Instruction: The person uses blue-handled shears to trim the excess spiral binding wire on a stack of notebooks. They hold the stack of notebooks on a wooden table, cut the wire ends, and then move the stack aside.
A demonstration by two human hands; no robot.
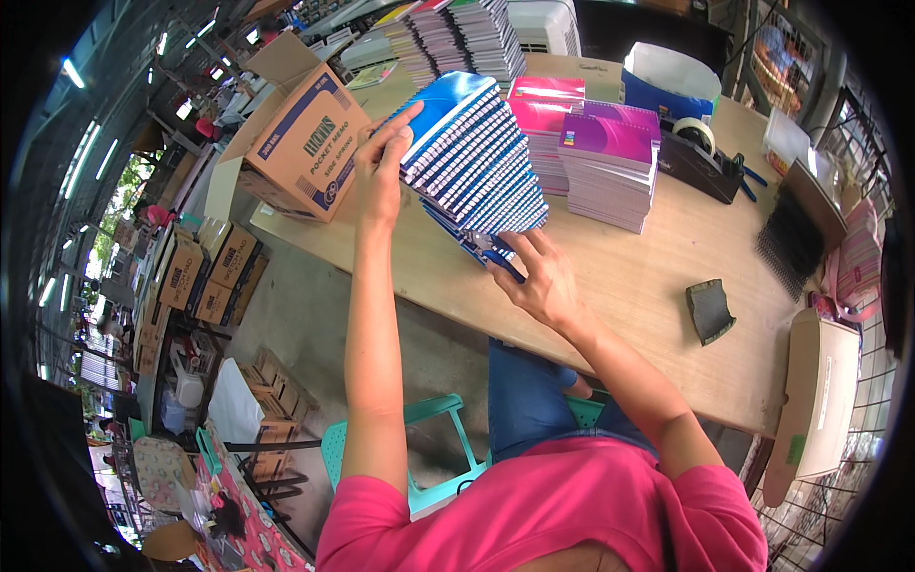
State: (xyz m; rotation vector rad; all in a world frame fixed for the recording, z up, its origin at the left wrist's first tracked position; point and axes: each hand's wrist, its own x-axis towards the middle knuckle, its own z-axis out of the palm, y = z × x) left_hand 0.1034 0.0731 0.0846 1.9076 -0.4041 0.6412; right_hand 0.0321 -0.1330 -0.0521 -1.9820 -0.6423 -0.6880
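A thick stack of blue spiral memo notebooks (491,167) stands near the front edge of the table, its wire-bound side toward me. My left hand (383,172) grips the stack's upper left corner, with the index finger stretched over the top cover. At the lower right end, the fingers of my right hand (541,278) are bent round the edge of a blue notebook near the bottom. Its fingertips are partly hidden by the stack. Just behind stand shorter piles of pink notebooks (548,119) and purple notebooks (607,172).
An open cardboard box (303,143) sits left of the stack. Taller notebook piles (457,43) stand at the back. Rightward are a tape dispenser (701,157), a blue container (670,86), a dark block (710,312) and black wire combs (791,246). A green plastic chair (448,408) is below the table.
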